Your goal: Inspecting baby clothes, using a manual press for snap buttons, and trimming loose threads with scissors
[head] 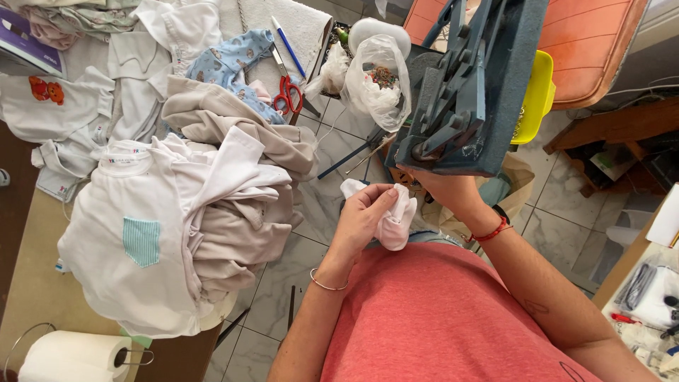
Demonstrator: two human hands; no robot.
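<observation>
My left hand [364, 212] grips a small piece of white cloth [397, 219] just below a blue-grey metal press [467, 85]. My right hand [442, 191] reaches under the press base, beside the same cloth; its fingers are mostly hidden by the machine. A thin bangle circles my left wrist and a red cord bracelet my right wrist. A heap of white and beige garments [191, 212], one with a striped teal pocket, lies on the table to my left.
Red-handled scissors [288, 95] and a blue pen [288, 47] lie at the back of the table. A clear plastic bag [375, 78] of small parts sits by the press. A paper roll [67, 357] stands at bottom left. A yellow container [535, 99] sits behind the press.
</observation>
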